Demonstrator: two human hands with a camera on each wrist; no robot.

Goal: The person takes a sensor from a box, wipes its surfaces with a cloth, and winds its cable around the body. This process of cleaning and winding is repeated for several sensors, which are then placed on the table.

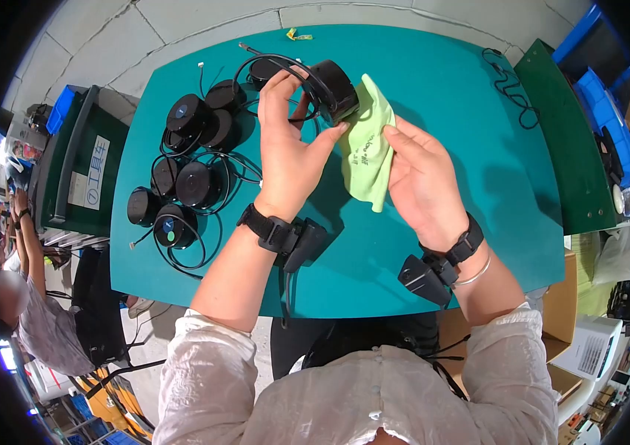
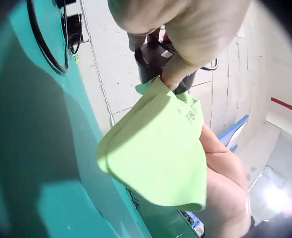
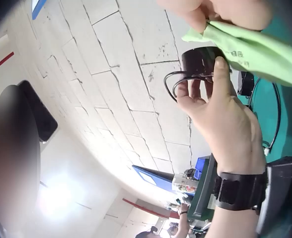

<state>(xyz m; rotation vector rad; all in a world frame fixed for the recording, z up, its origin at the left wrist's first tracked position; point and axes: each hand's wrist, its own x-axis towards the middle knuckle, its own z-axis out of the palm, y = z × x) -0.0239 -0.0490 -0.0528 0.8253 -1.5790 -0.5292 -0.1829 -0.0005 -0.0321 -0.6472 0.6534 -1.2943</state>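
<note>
My left hand (image 1: 289, 156) holds a round black device (image 1: 335, 83) up over the table, fingers and thumb around it, with its looped black cable (image 1: 237, 73) bunched in the same grip. A light green cloth (image 1: 368, 159) printed with dark lettering hangs against the device's side. My right hand (image 1: 428, 182) pinches the cloth between thumb and fingers; in the right wrist view those fingers (image 3: 200, 22) hold its upper edge close to the device (image 3: 198, 60). In the left wrist view the cloth (image 2: 156, 148) covers part of the device.
Several similar black devices (image 1: 198, 185) with cables lie on the left of the green table (image 1: 448, 252). A loose black cable (image 1: 511, 85) lies at the far right, a small yellow scrap (image 1: 299, 35) at the back edge. Green cabinets (image 1: 563, 148) flank the table; another person (image 1: 48, 311) is at left.
</note>
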